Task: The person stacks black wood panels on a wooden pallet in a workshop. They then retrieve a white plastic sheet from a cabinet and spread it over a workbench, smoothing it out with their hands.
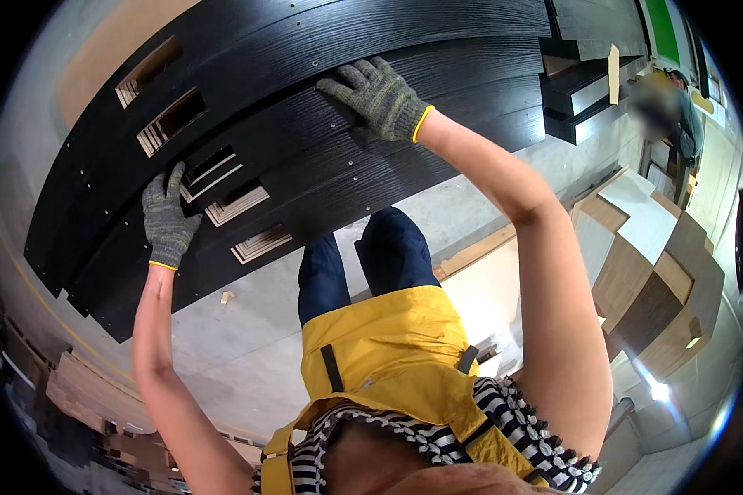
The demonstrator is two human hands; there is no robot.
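Several long black wood-grain panels [437, 107] lie overlapping in stacks in front of me, with rectangular slots toward their left part and small holes along them. My left hand [169, 219], in a grey knit glove with a yellow cuff, rests on the panels beside a slot [210, 173], fingers stretched and apart. My right hand [378, 97], gloved the same way, lies with spread fingers along the step between two overlapping panels, right of the slots. Neither hand is wrapped round anything. Pale layered edges of stacked boards show inside the slots.
Black drawer-like boxes [586, 103] stand at the right end of the panels. Farther right are stacked wood-toned boards [652, 272] and a person [689, 124]. More brown boards [82, 392] lie at lower left. A small scrap [226, 297] sits on the concrete floor [239, 346].
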